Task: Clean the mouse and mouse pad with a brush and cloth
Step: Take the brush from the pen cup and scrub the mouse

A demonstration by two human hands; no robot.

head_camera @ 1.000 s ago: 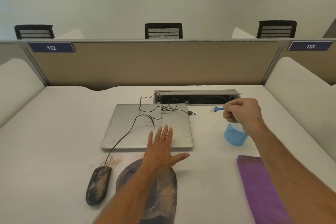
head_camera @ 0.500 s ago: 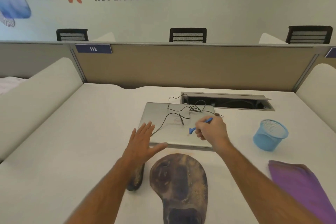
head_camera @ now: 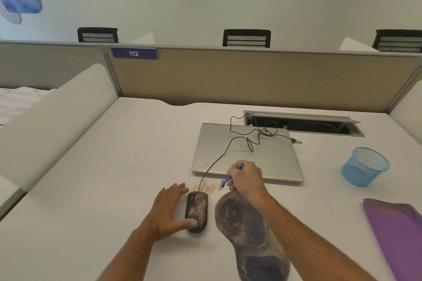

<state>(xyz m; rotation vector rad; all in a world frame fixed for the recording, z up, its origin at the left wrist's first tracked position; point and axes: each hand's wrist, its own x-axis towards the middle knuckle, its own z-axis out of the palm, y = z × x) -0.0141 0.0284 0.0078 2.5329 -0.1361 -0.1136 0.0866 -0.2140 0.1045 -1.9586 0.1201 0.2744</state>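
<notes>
Mouse (head_camera: 197, 211) on the desk (head_camera: 96, 189), dusted with tan grit, cable (head_camera: 219, 157) trailing off toward 1 o'clock over a closed laptop (head_camera: 276, 162). Left hand (head_camera: 170, 210) spread wide at the mouse's 9 o'clock side, fingers flat on the desk, thumb pressed against the near end of the mouse. Right hand (head_camera: 245, 178) curled tight around a blue brush (head_camera: 228, 180), bristle end pointing down toward 7 o'clock, hanging just beyond the mouse's far end, over a small scatter of grit (head_camera: 206, 187). Mouse pad (head_camera: 249, 235) just beside the mouse at 3 o'clock, dark and smudged. Purple cloth (head_camera: 397, 235) well apart at 3 o'clock; blue mesh cup (head_camera: 364, 166) at 2 o'clock. Half a second ago: left hand raised and covering the mouse, now lowered with the mouse in plain sight; brush then up over the laptop, now down near the mouse.
</notes>
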